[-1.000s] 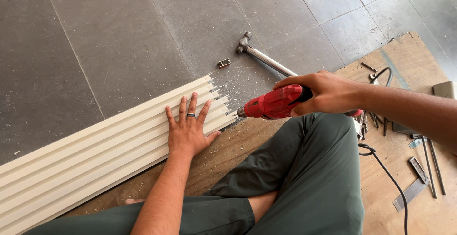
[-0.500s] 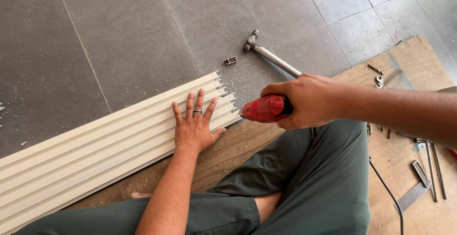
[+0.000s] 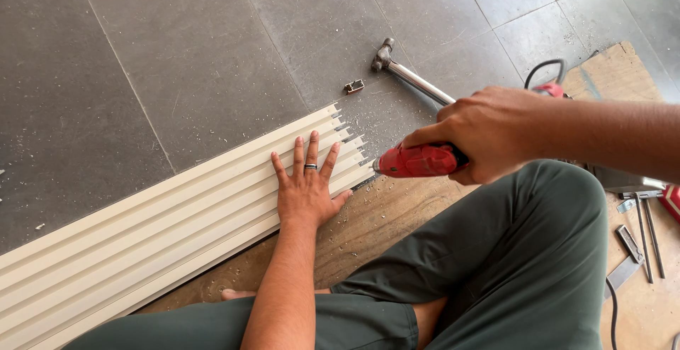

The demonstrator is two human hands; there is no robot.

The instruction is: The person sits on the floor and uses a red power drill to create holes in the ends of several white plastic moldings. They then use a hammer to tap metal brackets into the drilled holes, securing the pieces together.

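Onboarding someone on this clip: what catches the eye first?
The red power tool in the right hand, its tip at the ragged end of the cream ribbed panel at mid-frame. The left hand, fingers spread and wearing a ring, presses flat on that panel. Behind, a hammer lies on the grey tiled floor.

One long cream ribbed slatted panel (image 3: pixel 163 229), one red corded power drill (image 3: pixel 418 160), one steel-handled hammer (image 3: pixel 411 77), one small metal bracket (image 3: pixel 354 86) — and two bare hands — left hand (image 3: pixel 306 193), right hand (image 3: pixel 489 132).
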